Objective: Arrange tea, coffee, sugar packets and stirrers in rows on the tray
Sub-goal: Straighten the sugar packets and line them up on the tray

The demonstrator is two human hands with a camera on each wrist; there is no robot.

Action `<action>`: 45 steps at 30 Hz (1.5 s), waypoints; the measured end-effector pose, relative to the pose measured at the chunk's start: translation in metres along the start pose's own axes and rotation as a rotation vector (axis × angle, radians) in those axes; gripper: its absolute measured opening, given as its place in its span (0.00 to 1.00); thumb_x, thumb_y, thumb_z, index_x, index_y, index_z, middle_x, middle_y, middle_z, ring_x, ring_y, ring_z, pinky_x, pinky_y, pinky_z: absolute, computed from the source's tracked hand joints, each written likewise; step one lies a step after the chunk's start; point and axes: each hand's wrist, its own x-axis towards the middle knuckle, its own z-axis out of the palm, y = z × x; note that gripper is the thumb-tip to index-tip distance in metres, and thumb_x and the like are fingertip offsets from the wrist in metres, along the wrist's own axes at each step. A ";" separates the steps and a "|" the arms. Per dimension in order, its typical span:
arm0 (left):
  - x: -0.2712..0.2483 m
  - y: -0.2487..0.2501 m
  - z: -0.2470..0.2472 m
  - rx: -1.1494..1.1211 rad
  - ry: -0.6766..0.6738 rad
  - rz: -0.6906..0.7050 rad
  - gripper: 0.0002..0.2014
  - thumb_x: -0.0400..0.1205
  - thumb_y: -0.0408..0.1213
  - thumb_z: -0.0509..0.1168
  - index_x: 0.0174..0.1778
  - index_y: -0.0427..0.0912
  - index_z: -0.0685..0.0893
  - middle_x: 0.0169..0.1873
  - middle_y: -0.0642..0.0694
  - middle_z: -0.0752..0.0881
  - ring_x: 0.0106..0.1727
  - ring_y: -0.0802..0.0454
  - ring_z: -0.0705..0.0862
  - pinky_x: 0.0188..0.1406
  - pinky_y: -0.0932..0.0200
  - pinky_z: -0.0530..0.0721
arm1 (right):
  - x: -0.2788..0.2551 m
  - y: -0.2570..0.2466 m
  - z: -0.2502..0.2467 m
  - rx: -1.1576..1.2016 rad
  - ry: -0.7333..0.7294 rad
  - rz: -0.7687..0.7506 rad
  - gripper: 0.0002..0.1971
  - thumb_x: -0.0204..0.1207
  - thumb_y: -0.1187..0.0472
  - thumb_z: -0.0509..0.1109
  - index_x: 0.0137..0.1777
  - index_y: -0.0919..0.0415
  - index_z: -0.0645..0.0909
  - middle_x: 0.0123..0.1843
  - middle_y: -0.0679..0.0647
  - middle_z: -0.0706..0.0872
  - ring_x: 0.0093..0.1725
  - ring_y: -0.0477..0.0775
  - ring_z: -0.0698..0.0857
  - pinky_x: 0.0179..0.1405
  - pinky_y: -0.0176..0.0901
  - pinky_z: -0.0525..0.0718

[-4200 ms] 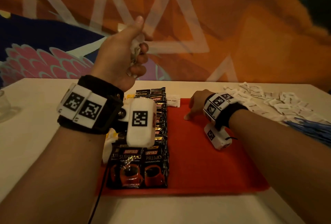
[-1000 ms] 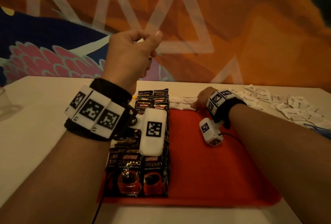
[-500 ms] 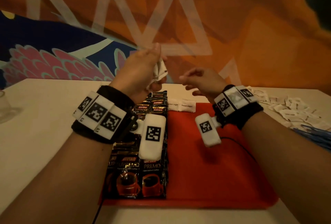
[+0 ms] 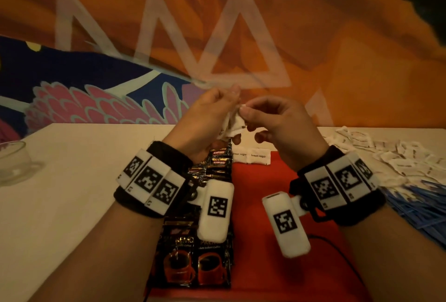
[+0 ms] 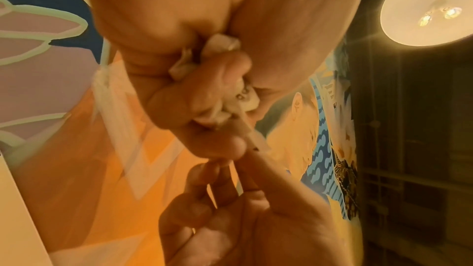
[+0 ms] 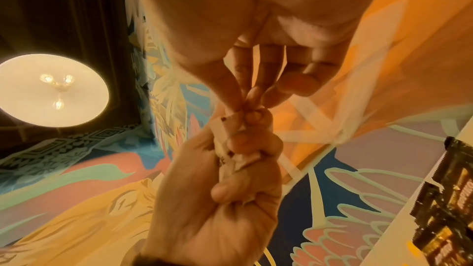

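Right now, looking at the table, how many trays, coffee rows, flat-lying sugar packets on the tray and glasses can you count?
Red tray: 1
Coffee sachet rows: 2
Brown sugar packets lying at the tray's far edge: 2
Glass: 1
Total: 6

One red tray [image 4: 284, 205]. Two columns of coffee sachets [image 4: 195, 260] on it, overlapped so their number cannot be told. Two sugar packets [image 4: 251, 155] at its far edge. One loose heap of packets [image 4: 386, 157]. One glass [image 4: 14, 161]. One lamp [image 5: 430, 5].
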 end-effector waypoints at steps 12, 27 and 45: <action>0.004 -0.006 -0.006 -0.047 0.078 0.184 0.10 0.72 0.44 0.73 0.44 0.43 0.86 0.34 0.52 0.86 0.33 0.53 0.79 0.15 0.67 0.66 | 0.004 0.000 -0.007 0.109 -0.013 0.016 0.20 0.66 0.64 0.78 0.58 0.67 0.82 0.45 0.57 0.89 0.41 0.51 0.89 0.38 0.42 0.86; 0.006 -0.011 0.003 -0.072 0.084 0.225 0.15 0.74 0.43 0.72 0.52 0.38 0.87 0.38 0.41 0.84 0.26 0.56 0.71 0.16 0.67 0.65 | 0.008 0.001 -0.011 0.293 0.137 -0.028 0.05 0.76 0.73 0.71 0.44 0.63 0.81 0.42 0.58 0.89 0.37 0.53 0.89 0.32 0.39 0.85; 0.007 -0.012 0.000 0.025 0.194 0.224 0.13 0.84 0.44 0.68 0.34 0.48 0.90 0.33 0.39 0.82 0.30 0.45 0.72 0.21 0.59 0.65 | 0.008 0.010 -0.018 -0.150 0.063 -0.063 0.14 0.71 0.64 0.80 0.49 0.76 0.85 0.41 0.66 0.91 0.35 0.48 0.87 0.30 0.39 0.83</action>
